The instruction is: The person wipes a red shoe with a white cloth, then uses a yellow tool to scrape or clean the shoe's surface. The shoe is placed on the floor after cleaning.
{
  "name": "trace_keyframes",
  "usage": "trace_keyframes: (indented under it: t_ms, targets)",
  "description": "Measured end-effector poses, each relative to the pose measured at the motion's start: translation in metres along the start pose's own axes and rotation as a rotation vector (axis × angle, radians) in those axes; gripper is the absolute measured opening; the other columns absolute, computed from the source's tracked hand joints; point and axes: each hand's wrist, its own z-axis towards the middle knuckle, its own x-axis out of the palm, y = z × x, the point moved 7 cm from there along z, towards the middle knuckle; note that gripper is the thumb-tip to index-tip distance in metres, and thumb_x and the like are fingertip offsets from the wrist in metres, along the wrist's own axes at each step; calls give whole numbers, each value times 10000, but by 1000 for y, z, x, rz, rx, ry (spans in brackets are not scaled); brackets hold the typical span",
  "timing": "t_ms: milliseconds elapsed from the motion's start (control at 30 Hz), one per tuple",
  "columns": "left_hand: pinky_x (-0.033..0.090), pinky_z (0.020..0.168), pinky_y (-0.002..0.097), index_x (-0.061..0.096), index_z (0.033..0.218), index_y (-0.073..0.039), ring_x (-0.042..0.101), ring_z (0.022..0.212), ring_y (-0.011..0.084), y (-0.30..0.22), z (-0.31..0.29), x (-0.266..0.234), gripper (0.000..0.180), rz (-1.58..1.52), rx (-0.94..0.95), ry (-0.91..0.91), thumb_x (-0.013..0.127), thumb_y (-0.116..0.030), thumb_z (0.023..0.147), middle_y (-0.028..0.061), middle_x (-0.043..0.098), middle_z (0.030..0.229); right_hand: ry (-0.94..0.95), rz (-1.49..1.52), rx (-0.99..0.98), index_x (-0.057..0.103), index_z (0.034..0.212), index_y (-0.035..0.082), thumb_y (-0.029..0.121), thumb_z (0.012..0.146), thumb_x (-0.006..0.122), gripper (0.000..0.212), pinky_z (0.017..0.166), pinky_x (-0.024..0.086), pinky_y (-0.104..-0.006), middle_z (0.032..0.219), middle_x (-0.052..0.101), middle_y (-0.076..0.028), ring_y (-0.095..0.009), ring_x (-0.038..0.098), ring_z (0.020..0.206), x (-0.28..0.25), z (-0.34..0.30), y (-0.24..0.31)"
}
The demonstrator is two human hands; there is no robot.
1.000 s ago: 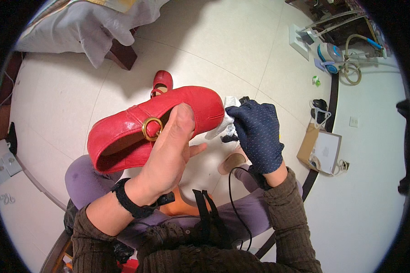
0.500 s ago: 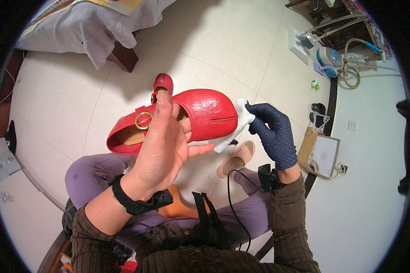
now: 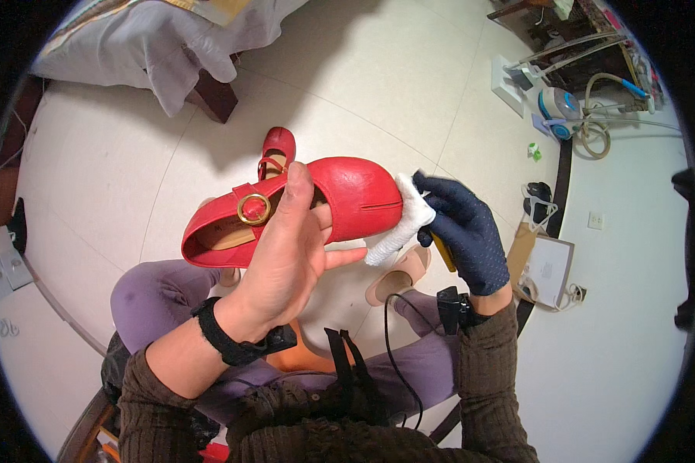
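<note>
My bare left hand (image 3: 286, 255) holds up a red leather shoe (image 3: 355, 193), with some fingers inside its opening and the thumb along its strap side. The shoe has a split toe and a round gold buckle (image 3: 253, 209). In a dark blue dotted glove, my right hand (image 3: 467, 239) pinches a white cloth (image 3: 401, 224) against the toe end. Part of something yellow (image 3: 443, 252) shows beneath the gloved fingers; its kind is hidden. On the floor beyond stands a second red shoe (image 3: 277, 150), partly covered by the held one.
A bed with a grey cover (image 3: 147, 58) stands at the far left, its dark wooden leg (image 3: 215, 96) on the tiles. To the right, along the wall, are a blue-and-white vacuum cleaner (image 3: 557, 108) and a white box (image 3: 548, 270). A black cable (image 3: 390, 332) hangs near my right wrist.
The gloved right hand has turned and moved slightly down, showing the yellow piece. The white cloth has shifted along the toe, and the shoe is slightly lower and tilted.
</note>
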Motion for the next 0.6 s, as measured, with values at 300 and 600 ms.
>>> trace_keyframes:
  t_ms: [300,600]
  targets:
    - [547,1009,414,284,1536,-32,567,1334,271,5,-2,3,964,44,-29,-7,290,-809,967,196,546,1459,41,-216,-135,683,1298,29,32,981,629,322,731,627,-299,1054,688,-113,-162,682,871,8,-7,10]
    - [392,1065,423,355,1396,-159,456,1380,180,19,-7,0,775,176,-99,-25,318,-806,970,61,459,1548,-40,-608,-367,720,1070,40,-8,878,715,198,742,562,-357,976,714,-116,-249,696,822,20,-7,9]
